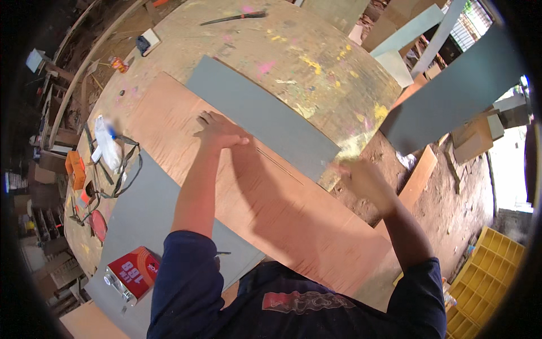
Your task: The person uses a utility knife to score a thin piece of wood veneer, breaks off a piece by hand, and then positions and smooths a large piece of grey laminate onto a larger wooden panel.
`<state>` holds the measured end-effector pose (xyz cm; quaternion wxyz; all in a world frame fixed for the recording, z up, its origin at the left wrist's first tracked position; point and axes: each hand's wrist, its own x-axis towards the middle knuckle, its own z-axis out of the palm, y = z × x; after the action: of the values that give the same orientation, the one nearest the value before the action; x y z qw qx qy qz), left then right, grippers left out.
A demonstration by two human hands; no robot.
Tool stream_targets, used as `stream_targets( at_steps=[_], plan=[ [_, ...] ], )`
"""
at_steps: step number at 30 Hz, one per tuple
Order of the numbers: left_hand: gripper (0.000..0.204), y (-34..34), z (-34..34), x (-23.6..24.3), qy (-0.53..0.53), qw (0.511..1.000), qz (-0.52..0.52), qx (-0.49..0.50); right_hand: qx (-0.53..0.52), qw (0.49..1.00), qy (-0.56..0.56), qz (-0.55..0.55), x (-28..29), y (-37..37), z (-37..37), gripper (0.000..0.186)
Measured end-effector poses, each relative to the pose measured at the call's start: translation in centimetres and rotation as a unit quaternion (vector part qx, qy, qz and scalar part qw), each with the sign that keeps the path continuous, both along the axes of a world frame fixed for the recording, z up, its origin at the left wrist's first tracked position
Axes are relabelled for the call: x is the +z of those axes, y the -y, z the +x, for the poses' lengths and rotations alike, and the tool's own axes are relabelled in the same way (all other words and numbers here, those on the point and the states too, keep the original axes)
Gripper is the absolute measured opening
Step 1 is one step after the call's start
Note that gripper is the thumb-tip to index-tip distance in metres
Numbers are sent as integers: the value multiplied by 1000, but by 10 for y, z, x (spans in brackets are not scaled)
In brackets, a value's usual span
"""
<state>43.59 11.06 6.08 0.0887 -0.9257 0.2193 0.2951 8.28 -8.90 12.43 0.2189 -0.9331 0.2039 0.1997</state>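
Note:
A long reddish-brown wood-grain sheet [316, 237] lies slantwise across the worktable. My left hand [217, 131] rests flat on its far part, fingers spread and thumb stretched to the right, holding nothing. Against the sheet's far edge lies a grey panel [259, 110]. Just past the panel's right end is my right hand [364, 183], smeared by motion, so its fingers and anything in them cannot be made out. A thin dark line [279, 165] runs along the sheet near the grey panel. My arm's shadow falls over the sheet.
A larger grey sheet [141, 195] lies under the left side, bearing a red can [135, 274]. Left are a white plastic bag [107, 144], black straps and an orange box [75, 169]. A dark tool [234, 18] lies at the back. A dark panel [451, 90] leans at right, above a yellow rack [485, 282].

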Motion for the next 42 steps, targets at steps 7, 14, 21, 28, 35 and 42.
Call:
stream_targets(
  at_steps=[7, 14, 21, 28, 35, 42],
  plan=[
    [144, 12, -1, -8, 11, 999, -5, -36, -133, 949, 213, -191, -83, 2, 111, 30],
    [139, -10, 26, -84, 62, 997, -52, 11, -63, 991, 70, -99, 35, -118, 119, 20],
    [144, -5, 3, -17, -8, 997, -75, -21, -201, 947, 211, -134, 53, -95, 83, 22],
    [141, -49, -13, -2, 16, 976, -213, 50, -312, 853, 371, 192, 75, -18, 108, 29],
    [91, -142, -99, -29, 133, 826, -547, 31, -411, 737, 479, 243, 77, -2, 228, 25],
    [82, -299, -213, -30, 69, 842, -506, 174, -314, 908, 272, 50, -19, -88, 79, 53]
  ],
)
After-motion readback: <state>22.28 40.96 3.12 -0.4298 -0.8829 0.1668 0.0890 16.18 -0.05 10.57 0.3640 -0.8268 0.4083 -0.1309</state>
